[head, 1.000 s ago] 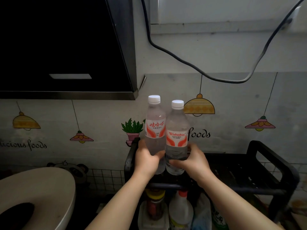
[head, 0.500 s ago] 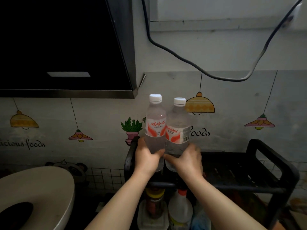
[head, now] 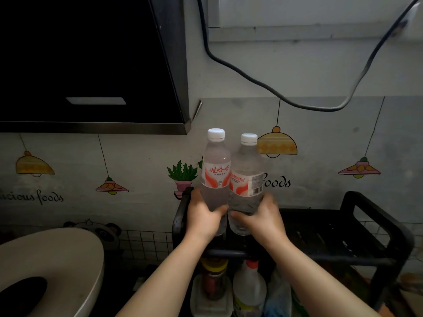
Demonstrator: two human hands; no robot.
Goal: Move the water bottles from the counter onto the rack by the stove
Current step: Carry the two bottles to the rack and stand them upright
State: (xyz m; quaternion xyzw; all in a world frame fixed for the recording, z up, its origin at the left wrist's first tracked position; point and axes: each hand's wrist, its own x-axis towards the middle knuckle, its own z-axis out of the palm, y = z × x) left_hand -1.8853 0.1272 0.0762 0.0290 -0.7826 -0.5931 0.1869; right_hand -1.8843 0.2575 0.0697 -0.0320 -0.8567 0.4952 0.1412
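Head view. Both forearms enter from six o'clock and reach forward, converging toward frame centre. The left hand (head: 202, 217) is wrapped around the lower body of the left bottle (head: 215, 177), fingers curled shut on it, thumb across the near face. The right hand (head: 263, 217) grips the lower body of the right bottle (head: 248, 179) likewise, its fingers (head: 238, 217) closed around the base. Both bottles stand upright, white caps on, red-and-white labels facing the camera, sides touching. They are held over the left end of the black rack (head: 370, 234); whether their bases rest on the shelf cannot be told. The rack extends toward three o'clock. A lower tier at six o'clock holds a white jug (head: 248, 287) and a jar (head: 214, 277). A range hood (head: 91, 60) occupies ten o'clock; a pale lid (head: 52, 266) lies at eight o'clock.
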